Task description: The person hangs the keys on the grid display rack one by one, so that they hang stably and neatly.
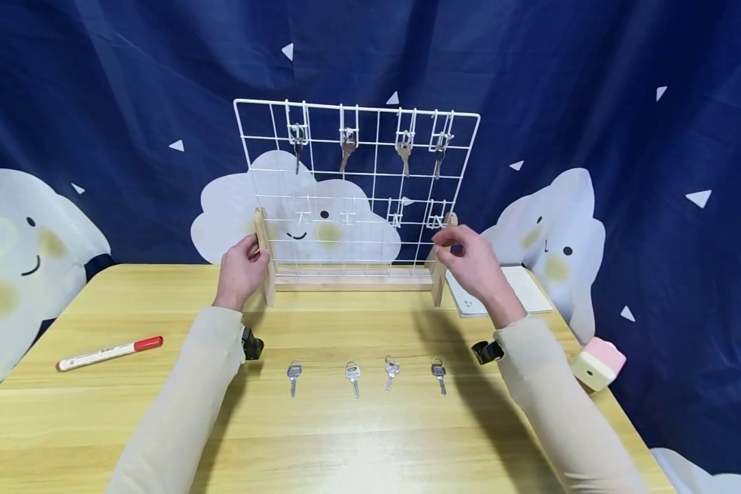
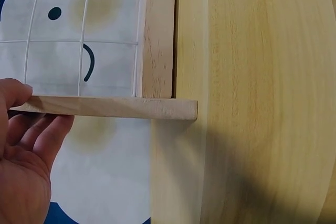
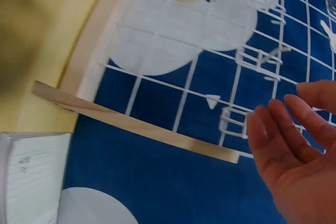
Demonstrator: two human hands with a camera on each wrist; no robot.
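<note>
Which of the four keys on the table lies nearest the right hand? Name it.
The rightmost key, dark-headed, at the row's end closest to the right hand; the other three lie further left.

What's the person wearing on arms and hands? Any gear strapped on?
Long, plain beige sleeves cover both arms to the wrists. Left hand and right hand are bare: no gloves, rings or markings visible. A small black device, probably a camera, sits under each wrist, left and right.

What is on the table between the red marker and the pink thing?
Four keys lie in a row between the marker and the pink thing, seen in the head view.
</note>
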